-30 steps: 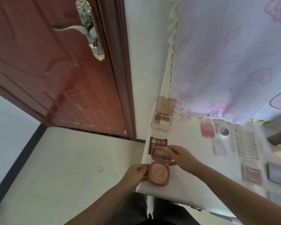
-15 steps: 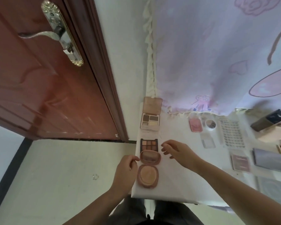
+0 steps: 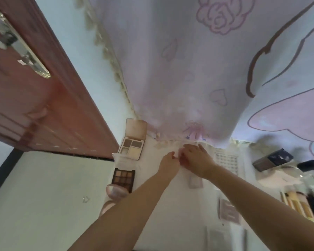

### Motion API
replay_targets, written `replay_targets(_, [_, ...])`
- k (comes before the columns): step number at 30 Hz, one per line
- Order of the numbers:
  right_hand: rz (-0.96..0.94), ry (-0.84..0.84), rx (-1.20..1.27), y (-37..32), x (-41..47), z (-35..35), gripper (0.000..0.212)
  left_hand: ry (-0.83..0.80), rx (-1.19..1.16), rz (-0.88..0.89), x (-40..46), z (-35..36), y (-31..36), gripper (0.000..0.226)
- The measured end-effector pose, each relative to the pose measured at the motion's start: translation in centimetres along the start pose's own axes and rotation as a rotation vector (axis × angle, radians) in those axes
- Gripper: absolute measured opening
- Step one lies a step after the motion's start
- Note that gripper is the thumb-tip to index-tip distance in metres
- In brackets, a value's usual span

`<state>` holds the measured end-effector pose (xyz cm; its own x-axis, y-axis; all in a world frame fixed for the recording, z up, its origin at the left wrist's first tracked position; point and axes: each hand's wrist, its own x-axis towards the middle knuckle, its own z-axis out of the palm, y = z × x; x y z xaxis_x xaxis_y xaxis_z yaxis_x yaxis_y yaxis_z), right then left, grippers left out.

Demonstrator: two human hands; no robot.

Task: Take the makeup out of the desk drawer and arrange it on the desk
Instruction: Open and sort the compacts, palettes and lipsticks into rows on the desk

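Both my hands meet at the back of the white desk [image 3: 161,205], just under the curtain hem. My left hand [image 3: 169,163] pinches a small pale pink case [image 3: 177,154], mostly hidden and blurred. My right hand [image 3: 196,158] lies over the same spot with fingers stretched forward, covering what is beneath. Along the desk's left edge stand an open beige eyeshadow palette [image 3: 132,144], a dark nine-pan palette [image 3: 123,177] and an open round pink compact [image 3: 115,192], which my left forearm partly hides. No drawer is in view.
A lilac printed curtain [image 3: 198,69] hangs over the desk's back. To the right lie a dotted sheet [image 3: 226,160], a small clear square [image 3: 195,182], a pink palette [image 3: 228,211], brushes [image 3: 297,205], a dark box [image 3: 272,159] and a black tube [image 3: 308,165]. A brown door [image 3: 34,105] stands at the left.
Both hands let go of the round compact, which stays open at the desk's left edge. They moved to the back of the desk by the curtain. The view tilted upward.
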<state>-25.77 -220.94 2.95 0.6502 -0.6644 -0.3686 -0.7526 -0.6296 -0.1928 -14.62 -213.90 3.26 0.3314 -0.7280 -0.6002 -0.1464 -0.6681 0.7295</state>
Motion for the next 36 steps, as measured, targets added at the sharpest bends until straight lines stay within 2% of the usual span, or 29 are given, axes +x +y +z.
replay_targets(2, [-0.055, 0.015, -0.003, 0.6, 0.4, 0.4, 0.036, 0.018, -0.094, -0.037, 0.9, 0.5, 0.1, 0.038])
replay_targets(4, [-0.102, 0.047, -0.02, 0.8, 0.5, 0.6, 0.039, -0.034, -0.206, -0.033, 0.5, 0.6, 0.3, 0.025])
replay_targets(6, [-0.119, 0.047, -0.016, 0.9, 0.2, 0.5, 0.046, -0.037, -0.304, -0.046, 0.3, 0.5, 0.5, 0.026])
replay_targets(8, [-0.123, 0.04, 0.077, 0.6, -0.5, 0.0, 0.056, -0.001, -0.455, -0.103, -0.2, 0.0, 0.4, 0.024])
replay_targets(9, [-0.111, 0.052, 0.171, 0.4, -1.1, -0.4, 0.054, -0.019, -0.555, -0.142, -0.4, -0.3, 0.1, 0.022])
replay_targets(11, [-0.095, 0.091, 0.338, -0.4, -2.4, -1.5, 0.041, -0.189, -0.794, -0.213, -1.3, -1.0, -0.5, 0.027])
replay_targets(13, [-0.118, 0.153, 0.444, -1.1, -3.6, -2.1, 0.039, -0.37, -1.02, -0.248, -2.4, -1.5, -0.8, 0.036])
replay_targets(15, [-0.14, 0.192, 0.476, -1.6, -4.3, -2.5, 0.038, -0.403, -1.179, -0.252, -3.3, -1.8, -0.8, 0.037])
replay_targets(19, [-0.121, 0.149, 0.496, -2.3, -4.7, -2.7, 0.035, -0.406, -1.234, -0.268, -4.6, -2.3, -1.2, 0.04])
replay_targets(24, [-0.048, 0.067, 0.702, -2.8, -3.7, -3.7, 0.023, -0.441, -1.317, -0.316, -4.7, -3.5, -2.1, 0.043])
replay_targets(28, [0.125, -0.027, 1.178, -2.2, -1.4, -5.1, 0.022, -0.432, -1.36, -0.347, -4.4, -3.7, -2.4, 0.044])
replay_targets(29, [0.138, -0.043, 1.219, -2.1, -1.0, -5.2, 0.02, -0.413, -1.375, -0.344, -4.2, -3.8, -2.5, 0.044])
replay_targets(31, [0.13, -0.036, 1.142, -2.2, -0.2, -4.6, 0.011, -0.354, -1.403, -0.349, -3.6, -4.0, -2.5, 0.044])
replay_targets(33, [0.128, 0.022, 0.961, -2.5, 1.0, -3.6, 0.011, -0.267, -1.398, -0.362, -3.0, -4.1, -2.3, 0.042])
replay_targets(36, [0.165, 0.131, 0.855, -3.2, 3.7, -2.7, 0.013, -0.046, -1.439, -0.364, -1.8, -4.1, -2.0, 0.028])
